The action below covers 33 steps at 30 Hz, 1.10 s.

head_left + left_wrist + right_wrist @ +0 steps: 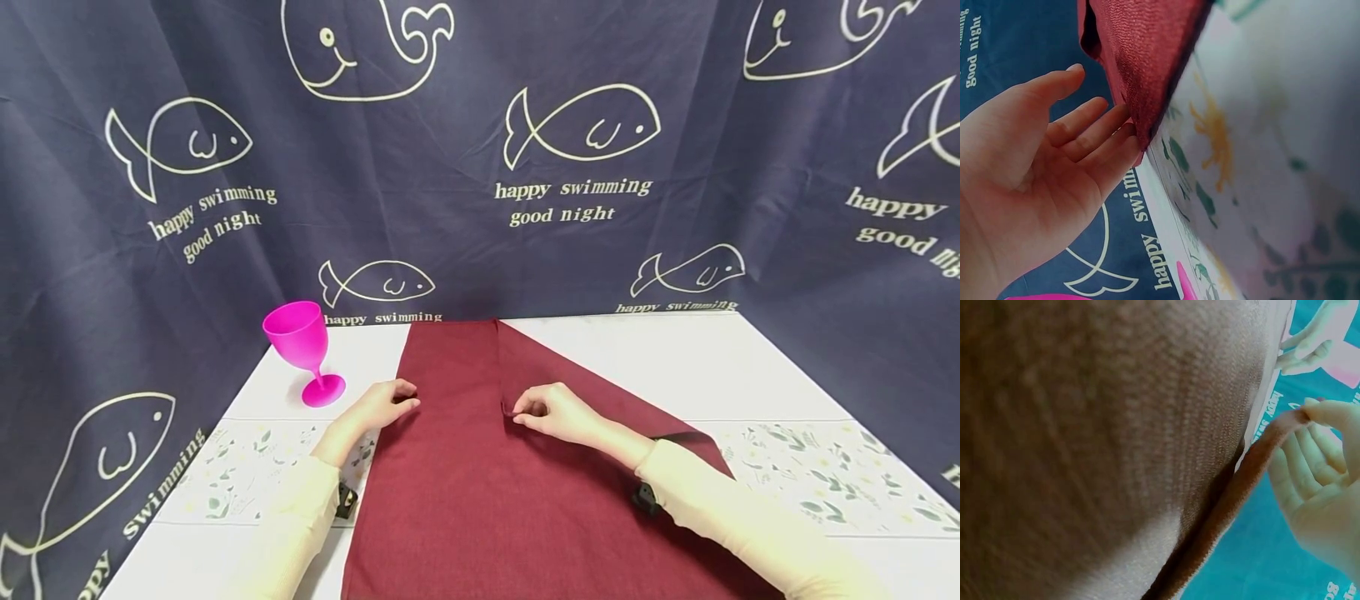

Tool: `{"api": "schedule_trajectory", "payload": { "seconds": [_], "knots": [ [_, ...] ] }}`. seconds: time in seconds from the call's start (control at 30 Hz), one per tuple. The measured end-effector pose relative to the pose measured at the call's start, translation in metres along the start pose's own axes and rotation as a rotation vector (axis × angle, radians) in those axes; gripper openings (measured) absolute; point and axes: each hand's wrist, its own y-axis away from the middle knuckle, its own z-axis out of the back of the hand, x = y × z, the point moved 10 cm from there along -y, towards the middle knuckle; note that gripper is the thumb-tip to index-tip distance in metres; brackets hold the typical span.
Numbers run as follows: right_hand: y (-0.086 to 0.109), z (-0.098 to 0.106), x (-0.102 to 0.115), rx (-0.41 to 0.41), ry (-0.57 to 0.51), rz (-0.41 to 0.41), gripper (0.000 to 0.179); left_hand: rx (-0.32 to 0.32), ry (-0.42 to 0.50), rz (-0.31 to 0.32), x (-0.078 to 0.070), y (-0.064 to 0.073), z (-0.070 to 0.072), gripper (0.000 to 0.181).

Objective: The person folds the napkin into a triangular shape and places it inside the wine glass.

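A dark red cloth (442, 483) covers the middle of the table, its right part folded over toward the left. My right hand (558, 412) pinches the edge of that folded layer (600, 375) between thumb and fingertips, near the cloth's middle. The right wrist view shows the pinched hem (1260, 459) running up to the thumb of this hand (1322, 481). On the cloth's left edge lies my left hand (382, 404), thumb apart from the loosely bent fingers. Up close, the fingertips of this left hand (1054, 156) touch the red cloth (1147, 62) at its border.
A bright pink goblet (300, 337) stands upright at the back left, beyond my left hand. The white table (637, 350) has a leaf-and-flower band across it. Behind hangs a dark blue curtain (465, 167) with fish drawings and lettering, close to the table's back edge.
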Motion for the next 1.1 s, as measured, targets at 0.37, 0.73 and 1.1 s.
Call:
{"api": "schedule_trajectory", "payload": {
  "seconds": [0.37,0.73,1.1],
  "knots": [
    [0.004,-0.012,0.002,0.073,-0.048,0.027,0.007,0.0,-0.017,-0.021,0.0,0.001,-0.002,0.03],
    [0.002,-0.016,0.0,0.103,-0.034,0.036,0.006,0.004,-0.031,-0.023,0.0,0.0,0.0,0.029],
    [0.003,-0.02,0.0,0.138,-0.029,0.043,0.006,0.008,-0.014,0.001,0.003,-0.002,0.0,0.029]
  ]
}}
